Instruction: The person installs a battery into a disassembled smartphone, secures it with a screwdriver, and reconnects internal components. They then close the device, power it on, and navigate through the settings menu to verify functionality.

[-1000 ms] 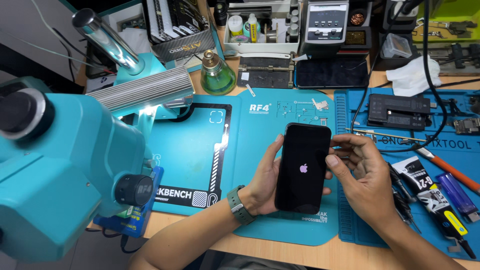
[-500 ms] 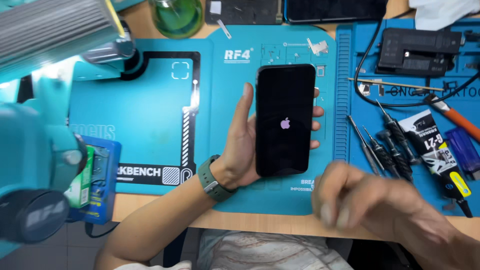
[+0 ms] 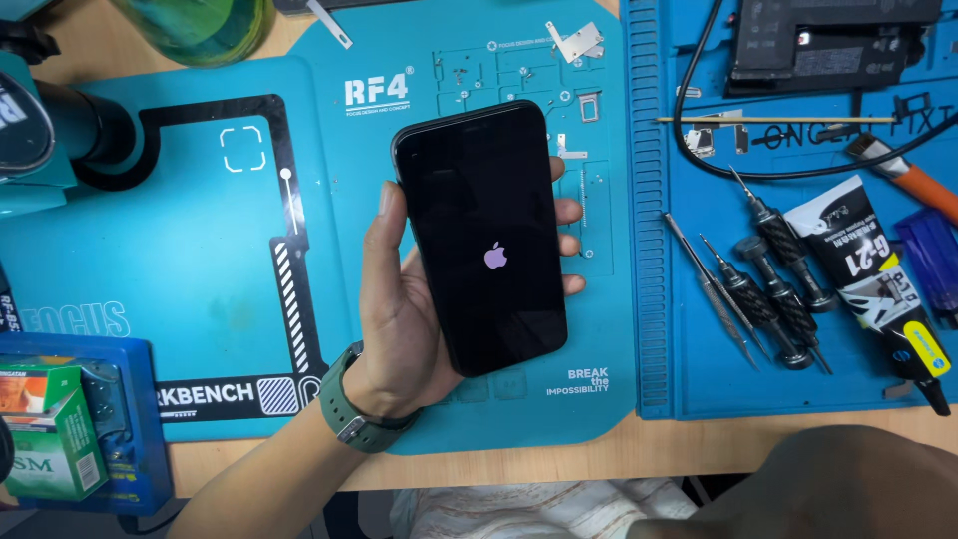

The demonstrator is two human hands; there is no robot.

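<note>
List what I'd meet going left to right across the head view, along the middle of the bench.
Microscope post → teal mat → left hand holding the phone → blue mat → tweezers → screwdrivers → glue tube

The left hand (image 3: 399, 309) is bare, its forearm unsleeved, with a dull green watch strap (image 3: 344, 404) and metal buckle at the wrist; the right forearm (image 3: 828, 489) is bare too, low in the corner
</note>
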